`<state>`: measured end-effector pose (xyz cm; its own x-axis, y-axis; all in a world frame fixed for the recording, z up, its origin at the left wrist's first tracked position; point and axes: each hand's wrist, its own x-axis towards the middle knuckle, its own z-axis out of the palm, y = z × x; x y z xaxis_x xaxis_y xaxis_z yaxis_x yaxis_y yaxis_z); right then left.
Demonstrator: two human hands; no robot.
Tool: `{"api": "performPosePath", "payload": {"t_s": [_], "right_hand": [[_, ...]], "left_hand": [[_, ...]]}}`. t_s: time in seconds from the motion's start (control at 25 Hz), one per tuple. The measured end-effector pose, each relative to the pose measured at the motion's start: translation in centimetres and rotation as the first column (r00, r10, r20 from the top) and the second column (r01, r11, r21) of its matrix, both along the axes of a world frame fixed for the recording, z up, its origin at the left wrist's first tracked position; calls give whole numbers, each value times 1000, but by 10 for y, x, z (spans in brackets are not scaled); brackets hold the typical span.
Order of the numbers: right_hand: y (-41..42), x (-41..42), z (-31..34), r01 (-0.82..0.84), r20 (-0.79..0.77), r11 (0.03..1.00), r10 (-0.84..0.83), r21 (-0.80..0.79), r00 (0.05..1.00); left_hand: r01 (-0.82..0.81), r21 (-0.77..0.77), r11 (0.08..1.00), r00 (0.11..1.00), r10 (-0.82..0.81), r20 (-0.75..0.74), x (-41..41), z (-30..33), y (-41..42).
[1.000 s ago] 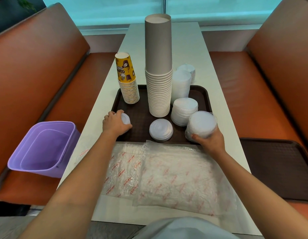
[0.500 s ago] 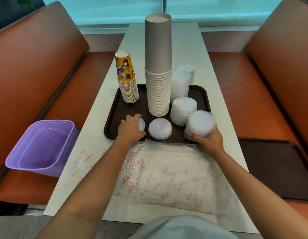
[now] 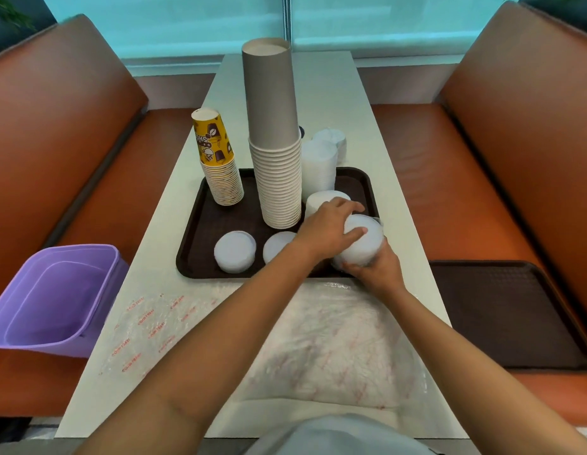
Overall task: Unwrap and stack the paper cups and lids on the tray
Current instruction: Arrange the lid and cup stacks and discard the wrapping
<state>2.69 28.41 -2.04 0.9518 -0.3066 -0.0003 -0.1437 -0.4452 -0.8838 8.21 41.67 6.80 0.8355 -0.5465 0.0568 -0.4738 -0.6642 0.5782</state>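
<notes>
A dark brown tray [image 3: 200,244] lies on the white table. On it stand a tall stack of grey paper cups [image 3: 275,152] and a shorter stack of yellow printed cups [image 3: 218,169]. A small pile of white lids [image 3: 235,251] sits at the tray's front left, another low pile [image 3: 277,246] beside it. Taller lid stacks [image 3: 320,165] stand behind. My right hand [image 3: 375,274] grips a wrapped stack of white lids [image 3: 364,247] from below at the tray's front right. My left hand [image 3: 331,226] rests on top of that stack, fingers spread over it.
Crumpled clear plastic wrappers [image 3: 318,343] with red print cover the near table. A purple bin [image 3: 52,297] stands on the left bench seat. A second dark tray [image 3: 512,310] lies on the right bench. Orange bench backs flank the table.
My left hand let go of the small lid pile at the tray's front left and crossed right onto the lid stack held by my right hand.
</notes>
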Motion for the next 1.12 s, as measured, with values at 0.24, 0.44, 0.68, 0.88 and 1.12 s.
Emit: {"api": "performPosePath", "payload": {"t_s": [0.24,0.44,0.68,0.88,1.12], "right_hand": [[-7,4,2,-61,-97,998,60,-13,993],[-11,-1,8,-70,15,980,68,189,998],[-19,1,8,-86,-79,986,98,141,992],[-16,1,9,-78,-82,993,85,90,993],[-16,1,8,-69,-76,996,74,61,994]], "left_hand": [[14,172,985,976,24,-217,15,-7,-19],[14,162,987,971,25,-237,16,-6,-19],[22,113,993,989,-5,-148,12,2,-19],[-16,46,999,980,25,-198,8,4,-18],[-187,-152,971,845,80,-530,3,9,-8]]}}
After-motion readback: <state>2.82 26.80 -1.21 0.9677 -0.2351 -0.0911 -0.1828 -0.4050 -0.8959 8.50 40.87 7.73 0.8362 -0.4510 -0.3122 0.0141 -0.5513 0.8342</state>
